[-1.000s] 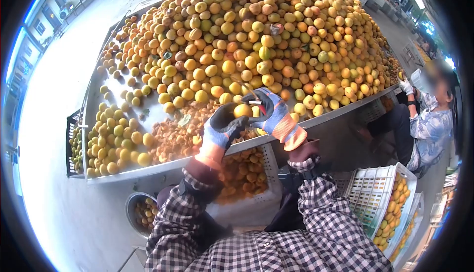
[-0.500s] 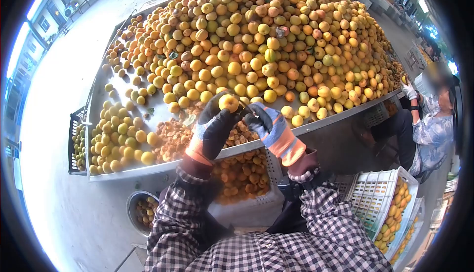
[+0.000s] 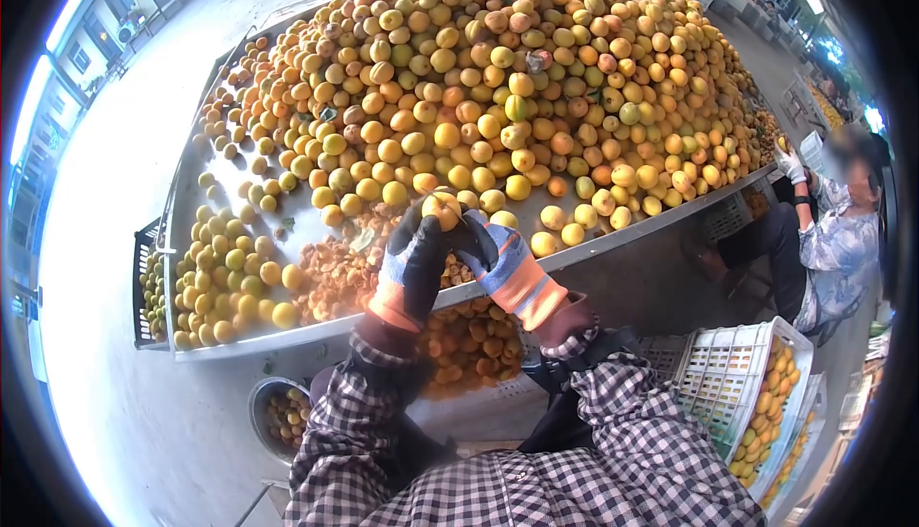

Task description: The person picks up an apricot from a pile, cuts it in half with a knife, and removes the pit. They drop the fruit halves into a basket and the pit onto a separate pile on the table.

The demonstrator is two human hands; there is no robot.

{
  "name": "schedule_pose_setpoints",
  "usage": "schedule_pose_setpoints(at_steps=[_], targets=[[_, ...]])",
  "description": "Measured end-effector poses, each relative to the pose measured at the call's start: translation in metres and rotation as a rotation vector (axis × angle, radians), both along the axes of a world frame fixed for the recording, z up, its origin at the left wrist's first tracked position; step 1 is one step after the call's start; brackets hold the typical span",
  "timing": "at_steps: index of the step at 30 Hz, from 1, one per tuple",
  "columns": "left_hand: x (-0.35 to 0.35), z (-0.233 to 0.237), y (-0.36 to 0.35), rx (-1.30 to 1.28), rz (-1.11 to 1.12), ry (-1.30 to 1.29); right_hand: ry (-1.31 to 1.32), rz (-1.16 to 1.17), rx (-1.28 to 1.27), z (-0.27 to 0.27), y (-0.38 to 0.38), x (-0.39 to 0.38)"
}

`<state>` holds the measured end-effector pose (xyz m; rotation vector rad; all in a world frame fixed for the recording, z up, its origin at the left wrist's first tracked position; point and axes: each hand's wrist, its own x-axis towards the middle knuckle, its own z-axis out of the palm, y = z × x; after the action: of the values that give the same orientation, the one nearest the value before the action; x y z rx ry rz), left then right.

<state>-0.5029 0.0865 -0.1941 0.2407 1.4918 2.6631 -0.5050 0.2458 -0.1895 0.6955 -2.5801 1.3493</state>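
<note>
My gloved left hand [image 3: 410,264] is closed on a yellow apricot [image 3: 441,209], which it holds up over the table's near edge. My gloved right hand [image 3: 507,264] presses in against the fruit's right side with its fingers curled. Whatever those fingers may grip is hidden by the dark glove. Behind both hands rises a big heap of whole apricots [image 3: 536,96]. To the left of my left hand lies a pile of brownish-orange apricot scraps [image 3: 335,264]. Beneath the table edge, between my forearms, sit opened-looking apricots [image 3: 469,345] in a crate.
The metal table [image 3: 287,336] has a raised rim. Yellow-green apricots [image 3: 225,269] gather at its left corner, beside a black crate [image 3: 148,288]. A bucket [image 3: 278,417] stands lower left. White crates [image 3: 732,383] of apricots stand right, and another person [image 3: 838,230] sits beyond them.
My right hand has moved left and closed in on the apricot; a thin dark thing seen at its fingertips before is now hidden. My left hand still holds the fruit, nearly in place.
</note>
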Motion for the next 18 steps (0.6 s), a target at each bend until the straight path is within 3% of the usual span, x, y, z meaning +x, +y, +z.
schedule_pose_setpoints(at_steps=[5,8,10,13,16,18], targets=[[0.001,-0.006,-0.011,0.034,-0.037,-0.043,-0.047,0.014,0.002,-0.005,-0.004,-0.002],[-0.006,0.004,-0.023,-0.160,-0.009,-0.041,-0.095,0.083,-0.054,-0.017,-0.002,-0.010],[-0.013,0.014,-0.027,-0.353,0.002,0.125,-0.129,0.142,-0.097,-0.017,-0.001,-0.013],[-0.012,0.014,-0.026,-0.351,0.021,0.082,-0.214,0.105,-0.062,0.002,0.005,-0.007],[-0.006,0.015,-0.012,-0.383,0.125,0.095,-0.113,0.030,-0.027,0.007,0.008,-0.002],[-0.001,0.013,0.000,-0.119,0.148,-0.032,-0.014,0.011,-0.026,-0.012,-0.001,0.003]])
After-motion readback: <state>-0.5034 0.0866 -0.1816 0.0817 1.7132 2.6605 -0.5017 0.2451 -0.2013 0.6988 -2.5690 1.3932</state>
